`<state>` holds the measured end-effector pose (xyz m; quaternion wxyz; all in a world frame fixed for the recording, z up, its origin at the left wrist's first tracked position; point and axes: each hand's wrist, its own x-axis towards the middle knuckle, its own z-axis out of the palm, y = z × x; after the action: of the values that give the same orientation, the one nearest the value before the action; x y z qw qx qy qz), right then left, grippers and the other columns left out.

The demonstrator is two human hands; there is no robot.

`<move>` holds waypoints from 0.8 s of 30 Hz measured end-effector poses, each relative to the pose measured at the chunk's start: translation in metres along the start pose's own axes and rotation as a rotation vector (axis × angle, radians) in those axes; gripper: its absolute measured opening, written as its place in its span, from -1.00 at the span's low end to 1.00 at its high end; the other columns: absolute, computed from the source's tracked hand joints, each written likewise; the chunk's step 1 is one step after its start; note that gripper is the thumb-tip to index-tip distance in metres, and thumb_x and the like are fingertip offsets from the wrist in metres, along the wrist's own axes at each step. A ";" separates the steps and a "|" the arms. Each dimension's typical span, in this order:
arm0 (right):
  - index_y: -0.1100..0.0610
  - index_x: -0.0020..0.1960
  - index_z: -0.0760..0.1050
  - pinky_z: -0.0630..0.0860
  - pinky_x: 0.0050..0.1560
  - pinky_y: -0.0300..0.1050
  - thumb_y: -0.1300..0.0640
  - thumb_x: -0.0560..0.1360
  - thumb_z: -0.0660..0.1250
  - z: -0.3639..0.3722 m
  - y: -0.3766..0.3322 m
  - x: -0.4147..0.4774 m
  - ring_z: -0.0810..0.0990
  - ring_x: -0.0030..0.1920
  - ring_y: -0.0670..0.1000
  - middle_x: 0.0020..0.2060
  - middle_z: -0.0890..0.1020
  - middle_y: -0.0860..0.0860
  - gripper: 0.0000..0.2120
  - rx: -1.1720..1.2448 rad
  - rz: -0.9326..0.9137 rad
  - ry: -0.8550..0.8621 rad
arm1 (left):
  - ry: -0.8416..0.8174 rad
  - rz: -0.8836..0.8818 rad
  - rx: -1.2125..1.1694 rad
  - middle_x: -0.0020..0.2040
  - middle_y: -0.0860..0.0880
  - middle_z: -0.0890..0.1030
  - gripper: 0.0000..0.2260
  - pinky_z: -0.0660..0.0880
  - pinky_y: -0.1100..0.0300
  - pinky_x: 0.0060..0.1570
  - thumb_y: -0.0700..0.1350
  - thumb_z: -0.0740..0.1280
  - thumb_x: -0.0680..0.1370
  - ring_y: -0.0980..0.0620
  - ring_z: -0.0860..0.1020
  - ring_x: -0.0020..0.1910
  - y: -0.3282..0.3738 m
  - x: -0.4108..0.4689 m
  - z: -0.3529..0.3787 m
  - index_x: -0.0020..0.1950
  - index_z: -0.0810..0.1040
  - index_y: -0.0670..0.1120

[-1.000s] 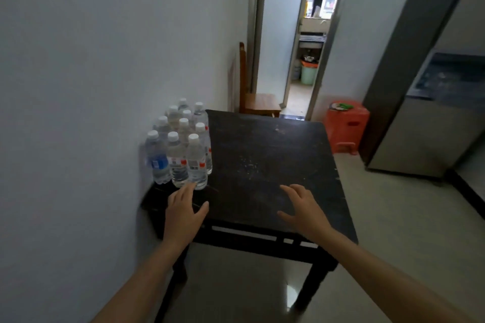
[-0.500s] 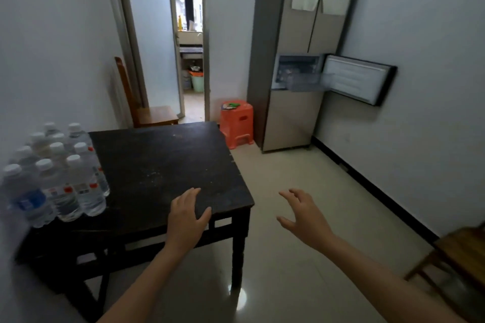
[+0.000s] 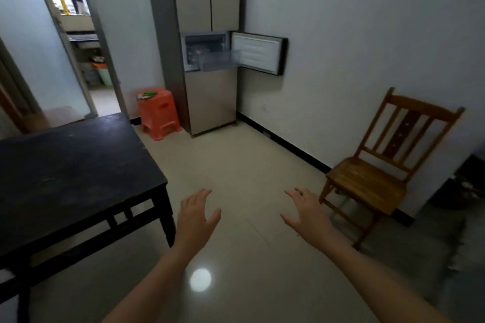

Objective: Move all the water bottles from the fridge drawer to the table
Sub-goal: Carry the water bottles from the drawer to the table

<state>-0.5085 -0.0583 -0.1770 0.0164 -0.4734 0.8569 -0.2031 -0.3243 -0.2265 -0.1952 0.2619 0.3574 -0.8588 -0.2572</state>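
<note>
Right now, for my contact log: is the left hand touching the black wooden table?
Apart. The head view shows the left hand over the beige tiled floor, a strip of tile between it and a leg of the black wooden table.

The one camera sits on my head, wide-angle, facing forward and down across the floor (image 3: 249, 165) toward the far fridge (image 3: 210, 102), the desk (image 3: 73, 165) near at left

The bench (image 3: 73, 165) stands at the left, the fridge (image 3: 207, 60) against the far wall. A drawer (image 3: 219, 60) juts from the fridge's open compartment, whose door (image 3: 258, 55) swings to the right. A stool (image 3: 158, 113) sits just left of the fridge, behind the bench. A chair (image 3: 380, 173) stands by the right wall. Both hands (image 3: 196, 217) (image 3: 308, 214) hover over the floor (image 3: 249, 170), right of the bench.
</note>
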 end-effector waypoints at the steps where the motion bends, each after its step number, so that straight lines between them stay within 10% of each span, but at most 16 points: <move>1: 0.14 0.40 0.26 0.20 0.34 -0.12 0.01 0.49 0.30 -0.007 0.008 -0.002 0.25 0.36 0.09 0.34 0.31 0.14 -0.46 -0.009 0.006 0.014 | -0.011 0.014 -0.004 0.25 -0.20 0.50 -0.28 0.30 0.00 0.25 0.24 0.03 0.31 -0.21 0.41 0.26 0.008 0.004 0.005 0.27 0.45 -0.21; 24: 0.06 0.41 0.25 0.13 0.38 -0.14 -0.06 0.52 0.22 -0.091 0.189 0.171 0.17 0.41 0.02 0.40 0.26 0.04 -0.51 -0.248 0.090 0.066 | 0.026 0.154 -0.084 0.23 -0.24 0.51 -0.51 0.33 -0.08 0.20 0.04 0.28 0.44 -0.28 0.41 0.20 0.108 0.242 0.144 0.26 0.45 -0.25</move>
<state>-0.7746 -0.0795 -0.1340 -0.0613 -0.4259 0.8959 -0.1102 -0.6140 -0.3054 -0.1679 0.3067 0.2824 -0.8687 -0.2674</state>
